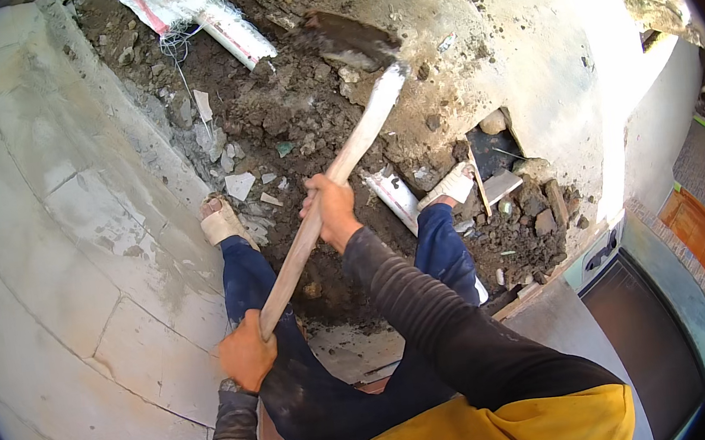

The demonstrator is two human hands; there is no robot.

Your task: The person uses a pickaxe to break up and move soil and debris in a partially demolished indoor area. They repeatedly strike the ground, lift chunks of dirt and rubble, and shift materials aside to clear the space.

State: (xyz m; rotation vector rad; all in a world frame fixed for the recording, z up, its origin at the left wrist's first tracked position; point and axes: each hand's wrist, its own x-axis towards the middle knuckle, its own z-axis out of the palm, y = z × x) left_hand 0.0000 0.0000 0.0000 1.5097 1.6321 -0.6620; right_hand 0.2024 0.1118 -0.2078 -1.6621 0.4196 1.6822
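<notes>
Both of my hands grip the pale wooden handle (365, 130) of a hoe. My left hand (248, 352) is closed round its near end, by my left thigh. Further up, my right hand (334, 212) wraps the middle of the handle. The hoe's wide, dirty metal blade (352, 39) is at the far end, over the dug soil (304, 104), slightly blurred; whether it touches the ground I cannot tell. A white pipe piece (234, 32) sticks out beyond the soil, left of the blade. Another white pipe piece (393, 198) lies near my right foot, partly buried.
A block wall (68, 244) runs along the left. My feet stand in the rubble, with broken tile pieces (240, 186) by the left one. A white sack (162, 2) lies at the far left. Right of my right foot are a dark square pit (497, 150) and loose stones (544, 222).
</notes>
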